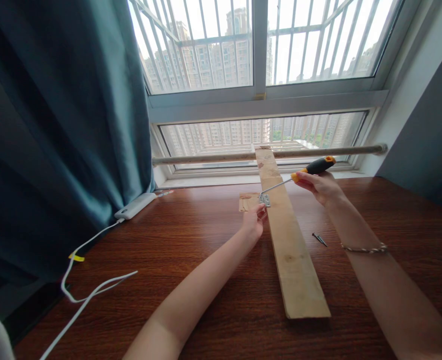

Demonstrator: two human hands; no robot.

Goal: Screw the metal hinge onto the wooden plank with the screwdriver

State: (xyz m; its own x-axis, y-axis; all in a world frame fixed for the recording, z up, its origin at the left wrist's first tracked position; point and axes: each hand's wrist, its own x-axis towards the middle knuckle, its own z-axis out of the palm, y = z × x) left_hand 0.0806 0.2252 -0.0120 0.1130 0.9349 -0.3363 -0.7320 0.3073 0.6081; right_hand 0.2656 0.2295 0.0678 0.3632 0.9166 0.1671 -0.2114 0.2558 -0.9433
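Right hand (320,187): gripping screwdriver (320,164), slanted, apparently to bring its tip to the hinge (265,200); hinge: at left edge of board (292,245), by block (246,201); left hand (255,220): half-curled at hinge, presumably steadying, pinch impossible to tell; screws (320,240): right of board, likely kept handy; unclear: tip's seating, hinge's holes, whether block meets board

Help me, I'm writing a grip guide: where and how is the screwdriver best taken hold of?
Probably by the screwdriver's dark handle, coming from the right: it is thick, slants up to the right, and lies opposite the thin shaft. Much of it shows clear of the right hand, whose fingers hold near the yellow collar.
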